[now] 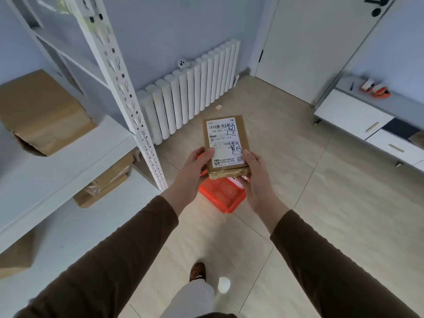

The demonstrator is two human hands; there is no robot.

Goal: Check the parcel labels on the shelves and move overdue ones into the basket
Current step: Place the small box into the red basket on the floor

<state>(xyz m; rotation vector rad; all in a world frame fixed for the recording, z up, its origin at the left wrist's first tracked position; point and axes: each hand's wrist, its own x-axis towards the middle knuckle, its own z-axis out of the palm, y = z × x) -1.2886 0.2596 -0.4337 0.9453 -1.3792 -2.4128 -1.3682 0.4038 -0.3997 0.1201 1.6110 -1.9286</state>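
Cardboard parcel (226,145), flat and taped, sits clamped between my left hand (197,171) and right hand (257,177). Its glossy white label (226,143) faces me, and I see the orange mesh basket (221,196) just beneath the grip.

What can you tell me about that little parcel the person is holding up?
The parcel is a small flat brown cardboard box, taped along its near edge. A white shipping label with barcodes, a QR code and black handwritten characters covers its top. Held level above the orange basket, gripped by the left hand and right hand.
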